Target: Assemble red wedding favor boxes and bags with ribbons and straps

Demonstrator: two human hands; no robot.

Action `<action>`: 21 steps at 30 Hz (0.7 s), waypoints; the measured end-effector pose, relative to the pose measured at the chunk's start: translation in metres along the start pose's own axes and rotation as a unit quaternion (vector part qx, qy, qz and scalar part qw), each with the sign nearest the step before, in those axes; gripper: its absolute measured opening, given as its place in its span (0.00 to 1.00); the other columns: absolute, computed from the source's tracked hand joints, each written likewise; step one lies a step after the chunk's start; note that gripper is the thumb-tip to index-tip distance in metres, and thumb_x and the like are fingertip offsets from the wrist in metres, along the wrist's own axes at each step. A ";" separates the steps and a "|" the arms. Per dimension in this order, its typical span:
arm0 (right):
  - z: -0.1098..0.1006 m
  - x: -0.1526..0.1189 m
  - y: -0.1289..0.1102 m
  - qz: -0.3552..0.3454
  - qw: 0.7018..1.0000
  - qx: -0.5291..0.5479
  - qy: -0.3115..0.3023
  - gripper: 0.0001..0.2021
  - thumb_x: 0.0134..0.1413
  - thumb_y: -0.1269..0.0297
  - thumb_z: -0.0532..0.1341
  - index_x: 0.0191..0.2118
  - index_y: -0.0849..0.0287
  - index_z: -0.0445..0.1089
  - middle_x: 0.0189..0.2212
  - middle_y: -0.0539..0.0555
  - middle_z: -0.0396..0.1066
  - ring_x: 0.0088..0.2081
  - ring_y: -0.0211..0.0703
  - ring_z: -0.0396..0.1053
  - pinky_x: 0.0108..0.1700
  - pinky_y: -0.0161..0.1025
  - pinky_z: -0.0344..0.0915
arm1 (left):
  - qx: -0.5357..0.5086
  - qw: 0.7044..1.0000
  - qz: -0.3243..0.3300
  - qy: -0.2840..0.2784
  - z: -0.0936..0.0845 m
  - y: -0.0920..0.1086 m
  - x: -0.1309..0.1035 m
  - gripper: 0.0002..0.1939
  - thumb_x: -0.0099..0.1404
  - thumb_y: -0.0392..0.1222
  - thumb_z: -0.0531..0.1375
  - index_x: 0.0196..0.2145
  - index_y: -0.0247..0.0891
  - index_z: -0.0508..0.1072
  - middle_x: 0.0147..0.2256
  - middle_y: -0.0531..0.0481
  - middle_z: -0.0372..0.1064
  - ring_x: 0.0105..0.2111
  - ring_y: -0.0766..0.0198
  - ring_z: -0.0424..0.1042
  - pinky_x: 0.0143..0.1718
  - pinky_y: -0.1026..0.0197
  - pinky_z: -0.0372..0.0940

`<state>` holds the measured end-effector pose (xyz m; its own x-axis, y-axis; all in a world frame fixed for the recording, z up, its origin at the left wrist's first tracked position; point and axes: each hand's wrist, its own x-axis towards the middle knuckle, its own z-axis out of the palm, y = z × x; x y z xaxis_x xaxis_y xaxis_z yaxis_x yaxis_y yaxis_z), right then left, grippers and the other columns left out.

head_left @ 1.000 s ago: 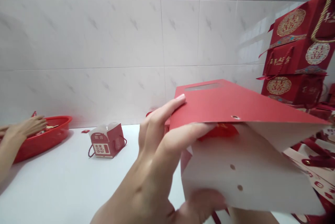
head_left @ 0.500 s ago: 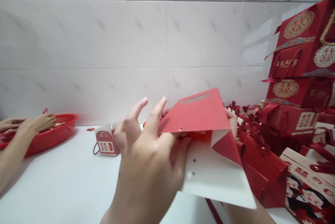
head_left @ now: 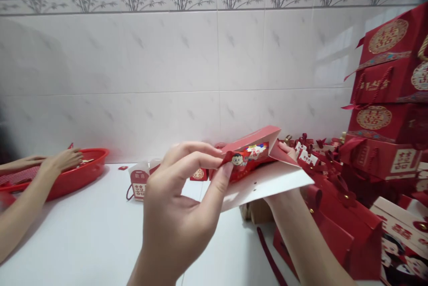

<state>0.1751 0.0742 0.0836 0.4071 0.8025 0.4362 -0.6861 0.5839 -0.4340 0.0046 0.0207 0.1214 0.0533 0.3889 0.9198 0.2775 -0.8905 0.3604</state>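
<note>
While hands hold packet, stacked boxes [head_left: 377, 94] stand right

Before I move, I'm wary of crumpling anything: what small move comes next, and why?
Perhaps ease the red packet gently inward with the left hand: its end, pinched by that hand, shows at the open mouth of the box, which the right hand holds.

We're pinching a red printed packet [head_left: 249, 159] in our left hand [head_left: 182, 201] at the open box's mouth — our right hand [head_left: 287, 150] is supporting the red box [head_left: 267, 183] above the white bench [head_left: 100, 237].
</note>
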 end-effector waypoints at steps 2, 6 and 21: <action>0.003 -0.001 0.000 0.028 0.999 0.025 -0.001 0.11 0.48 0.54 0.54 0.28 0.55 0.67 0.24 0.50 0.70 0.27 0.46 0.71 0.32 0.46 0.71 | -0.068 0.996 -0.060 0.010 -0.001 0.000 0.000 0.04 0.58 0.36 0.62 0.27 0.41 0.71 0.34 0.52 0.71 0.35 0.62 0.71 0.37 0.59 0.64; 0.005 -0.001 -0.003 0.075 0.995 0.065 0.013 0.10 0.46 0.55 0.54 0.27 0.55 0.67 0.22 0.50 0.69 0.26 0.44 0.70 0.32 0.44 0.70 | -0.148 0.977 -0.156 -0.007 -0.002 -0.004 0.004 0.05 0.58 0.39 0.62 0.25 0.38 0.71 0.31 0.50 0.72 0.32 0.63 0.71 0.34 0.62 0.65; -0.008 0.001 0.005 -0.004 1.000 -0.011 0.014 0.16 0.55 0.51 0.54 0.29 0.57 0.70 0.23 0.50 0.69 0.26 0.42 0.69 0.32 0.45 0.69 | -0.345 0.905 -0.250 0.015 0.000 -0.004 0.014 0.07 0.61 0.36 0.57 0.29 0.38 0.61 0.23 0.52 0.71 0.25 0.61 0.76 0.19 0.68 0.64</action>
<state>0.1766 0.0787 0.0759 0.4287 0.8011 0.4177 -0.6693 0.5922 -0.4488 0.0042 0.0295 0.1332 0.0574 0.7866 0.6148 -0.4055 -0.5444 0.7343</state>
